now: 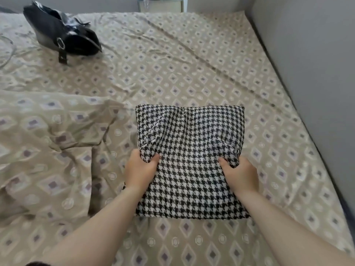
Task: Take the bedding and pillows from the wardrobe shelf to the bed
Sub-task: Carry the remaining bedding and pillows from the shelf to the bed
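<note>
Houndstooth black-and-white pillow (192, 143) lies flat on the bed (192, 54), towards its near side. It is nearly square, and its slightly longer axis runs straight away from the person. The left hand (139, 170) and right hand (240, 173) each pinch a fold of cover at opposite side edges. Releasing both together, then smoothing the bunched cover, looks best. A rumpled duvet (48, 131) lies just left.

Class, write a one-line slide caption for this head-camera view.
Left hand and right hand pinch a houndstooth pillow on the patterned bed; a black bag lies far left.
</note>
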